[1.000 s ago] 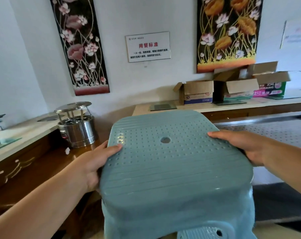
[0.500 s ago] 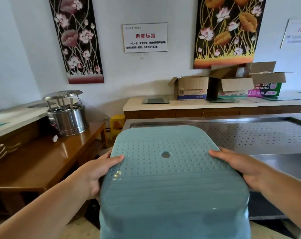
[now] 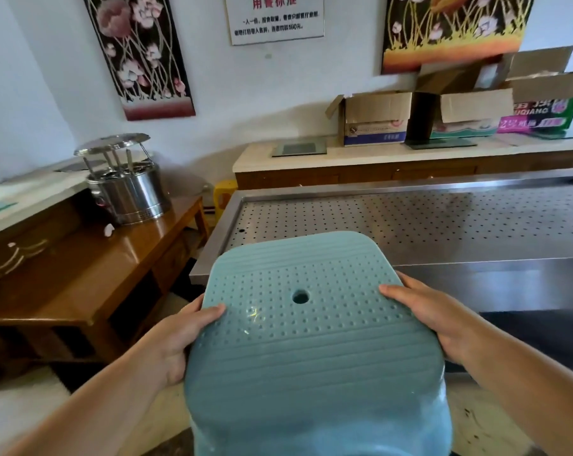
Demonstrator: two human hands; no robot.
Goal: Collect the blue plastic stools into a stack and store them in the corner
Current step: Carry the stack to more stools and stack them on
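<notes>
A light blue plastic stool [image 3: 311, 350] fills the lower middle of the head view, seat up, with a round hole in the dotted seat. My left hand [image 3: 176, 343] grips its left edge, thumb on top of the seat. On the opposite edge, my right hand [image 3: 433, 320] holds it the same way. Whether other stools are stacked under it is hidden by the seat and body.
A perforated steel table [image 3: 410, 218] stands just ahead. To the left is a wooden table [image 3: 91, 264] with a steel pot [image 3: 127, 189]. A yellow stool [image 3: 224, 195] sits in the far gap by the wall. Cardboard boxes [image 3: 377, 118] line the back counter.
The stool in both hands has dropped lower in view and the view has tilted down and moved closer to the steel table. Both grips stay the same.
</notes>
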